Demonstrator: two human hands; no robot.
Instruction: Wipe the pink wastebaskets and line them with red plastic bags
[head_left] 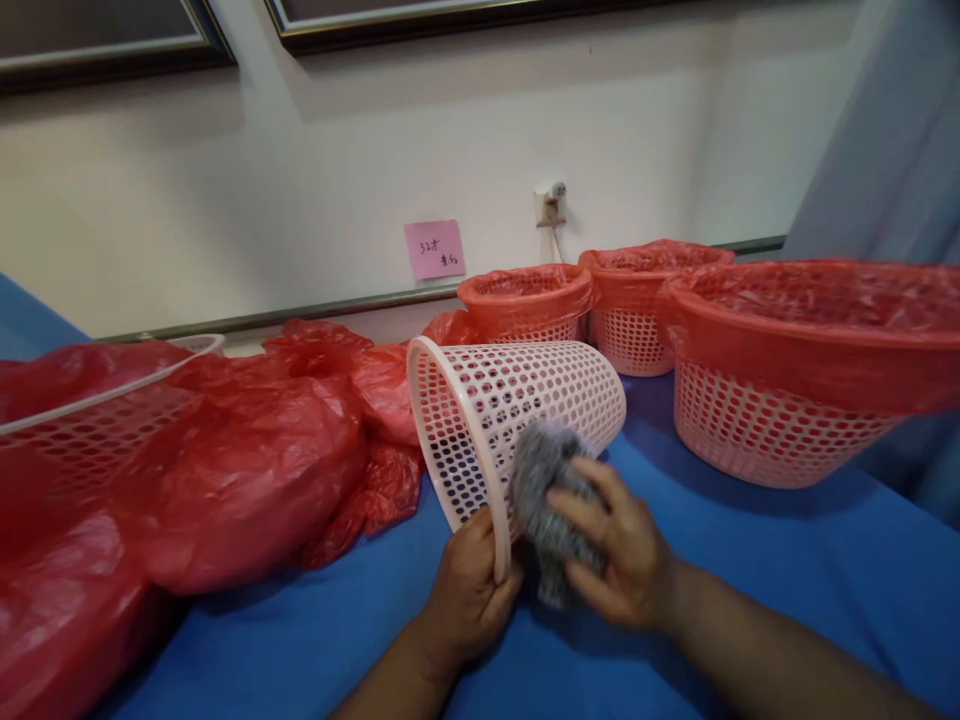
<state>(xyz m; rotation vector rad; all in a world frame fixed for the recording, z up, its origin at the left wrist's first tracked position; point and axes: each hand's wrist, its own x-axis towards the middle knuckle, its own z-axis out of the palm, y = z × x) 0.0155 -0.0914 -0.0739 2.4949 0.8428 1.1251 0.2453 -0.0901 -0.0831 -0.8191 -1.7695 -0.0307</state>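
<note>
A white plastic wastebasket (pixel 536 385) with a perforated wall lies tipped on its side, its open mouth facing left. My left hand (pixel 474 590) grips the near lower part of its rim, fingers curled inside the mouth. My right hand (pixel 619 550) holds a crumpled grey cloth (pixel 551 495) against the basket's outer wall near the rim. The right hand is slightly blurred, and the cloth hides part of the wall behind it.
Several baskets lined with red bags stand behind and right, including a large basket (pixel 780 430). Red plastic bags (pixel 255 460) heap on the left beside another white basket (pixel 97 420). A blue cloth (pixel 300 650) covers the table. A pink note (pixel 435 249) and socket (pixel 550 206) are on the wall.
</note>
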